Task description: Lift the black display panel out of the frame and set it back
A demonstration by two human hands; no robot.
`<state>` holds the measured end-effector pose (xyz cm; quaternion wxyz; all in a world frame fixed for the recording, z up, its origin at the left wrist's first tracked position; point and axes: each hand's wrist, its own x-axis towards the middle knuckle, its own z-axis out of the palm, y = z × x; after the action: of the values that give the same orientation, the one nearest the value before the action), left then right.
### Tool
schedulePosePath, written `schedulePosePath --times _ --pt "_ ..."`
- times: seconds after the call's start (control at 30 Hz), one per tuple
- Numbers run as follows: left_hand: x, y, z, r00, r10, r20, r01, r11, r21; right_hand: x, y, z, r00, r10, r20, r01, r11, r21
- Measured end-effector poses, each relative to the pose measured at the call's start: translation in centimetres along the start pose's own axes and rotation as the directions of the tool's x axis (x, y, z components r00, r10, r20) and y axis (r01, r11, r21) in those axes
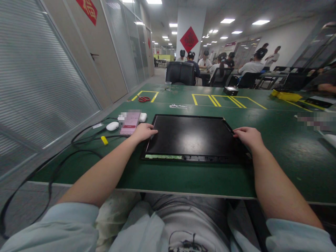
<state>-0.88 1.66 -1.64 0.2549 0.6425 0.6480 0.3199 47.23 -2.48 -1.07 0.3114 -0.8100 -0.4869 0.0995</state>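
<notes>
A black flat screen panel (193, 136) lies face up on the green table, with a green circuit strip (163, 156) along the left part of its near edge. My left hand (144, 133) grips the panel's left edge, thumb on top and fingers at the side. At the right edge, my right hand (248, 135) holds the frame between thumb and bent fingers. Beside my left hand are a pink phone (130, 122) and a white mouse-like object (112, 126). The undersides of both hands' fingers are partly hidden.
On the green table (183, 178) are red-handled scissors (144, 99), a yellow piece (104, 140), small white scraps (178, 106), a black box (231, 91) and yellow containers (286, 95). Black cables (78, 134) run along the left. Several people sit beyond.
</notes>
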Motion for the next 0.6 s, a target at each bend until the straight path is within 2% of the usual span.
schedulePosePath --times 0.33,0.6 --pt "-0.29 0.48 0.07 1.0 -0.017 0.006 0.017 1.0 0.011 0.19 0.2 0.08 1.0 -0.016 -0.002 0.016 1.0 -0.011" --pt "-0.1 0.37 0.12 0.999 0.033 -0.022 -0.032 0.997 0.073 -0.4 -0.48 -0.2 1.0 0.014 0.005 -0.014 1.0 -0.024"
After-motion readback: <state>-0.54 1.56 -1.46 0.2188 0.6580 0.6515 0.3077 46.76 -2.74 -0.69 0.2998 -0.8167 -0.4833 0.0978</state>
